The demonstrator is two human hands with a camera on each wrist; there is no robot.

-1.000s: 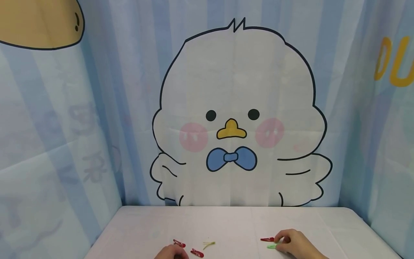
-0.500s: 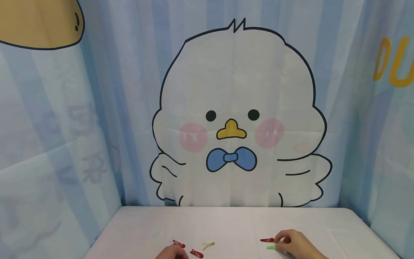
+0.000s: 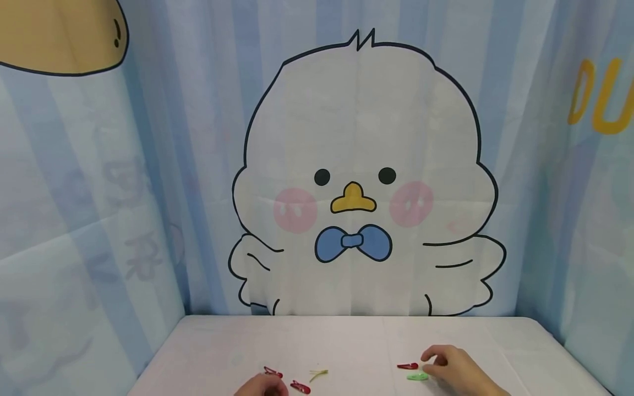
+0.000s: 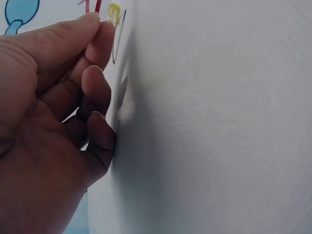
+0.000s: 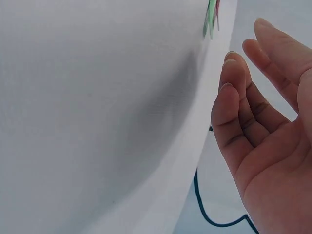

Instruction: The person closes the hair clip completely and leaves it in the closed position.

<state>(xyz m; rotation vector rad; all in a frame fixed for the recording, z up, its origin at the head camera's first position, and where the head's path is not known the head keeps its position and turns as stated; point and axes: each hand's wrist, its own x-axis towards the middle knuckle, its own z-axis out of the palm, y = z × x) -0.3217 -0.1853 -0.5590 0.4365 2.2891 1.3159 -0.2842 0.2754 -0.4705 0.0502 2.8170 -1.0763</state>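
Thumb and index finger of my left hand [image 3: 262, 385] meet in a pinch at one end of a red hair clip [image 3: 273, 372], its red edge showing right at the fingertips in the left wrist view. Close to the right of that hand lies another red hair clip [image 3: 300, 387]; a yellow hair clip [image 3: 319, 374] with spread prongs is beyond it. My right hand [image 3: 455, 367] hovers by a green hair clip [image 3: 417, 377], thumb and index finger parted with nothing between them. Left of its fingertips lies a further red hair clip [image 3: 408, 366].
All the clips lie on a white-covered table [image 3: 361, 341]. Behind it hangs a striped blue curtain [image 3: 213, 165] printed with a large white duck [image 3: 351, 126]; similar cloth closes in both sides.
My right hand has let go of the green hair clip and lifted slightly, its thumb and index finger spreading. More of that clip shows. The left hand has stayed almost still.
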